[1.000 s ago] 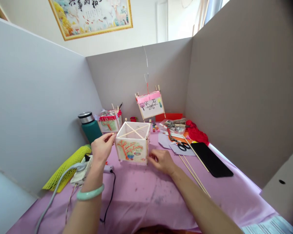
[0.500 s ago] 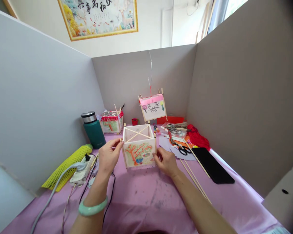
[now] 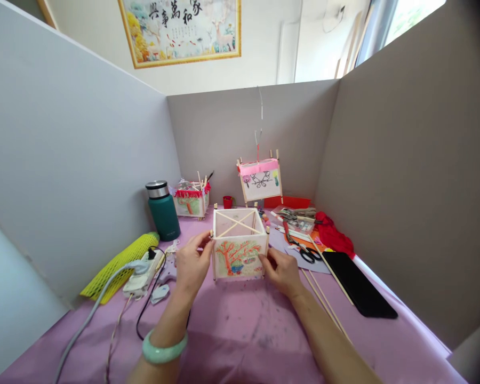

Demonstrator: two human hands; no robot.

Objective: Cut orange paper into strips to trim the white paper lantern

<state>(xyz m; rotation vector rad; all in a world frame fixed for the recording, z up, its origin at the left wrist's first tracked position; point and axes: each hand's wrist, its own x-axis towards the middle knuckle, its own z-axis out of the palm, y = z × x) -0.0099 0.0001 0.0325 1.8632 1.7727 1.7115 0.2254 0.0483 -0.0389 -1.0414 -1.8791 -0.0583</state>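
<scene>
Between my hands stands a box-shaped paper lantern (image 3: 240,258) with wooden sticks at its corners. Two thin sticks cross over its open top, and a tree in orange and green is drawn on the front panel. My left hand (image 3: 194,261) pinches the front left corner post near its top. Lower down, my right hand (image 3: 280,269) grips the front right edge, thumb against the drawn panel and the other fingers curled behind. A jade-coloured bangle (image 3: 165,346) circles my left wrist.
A green bottle (image 3: 163,213), power strip (image 3: 142,277) and yellow mesh roll (image 3: 120,266) are at left. Behind are a stick-filled lantern (image 3: 190,202) and a hanging lantern (image 3: 262,181). Scissors (image 3: 309,254), loose sticks (image 3: 324,298), red cloth (image 3: 334,234) and a black phone (image 3: 358,282) lie right.
The view has swung slightly left, so everything appears farther right. Both hands keep their hold on the lantern, with the left hand still at the corner post.
</scene>
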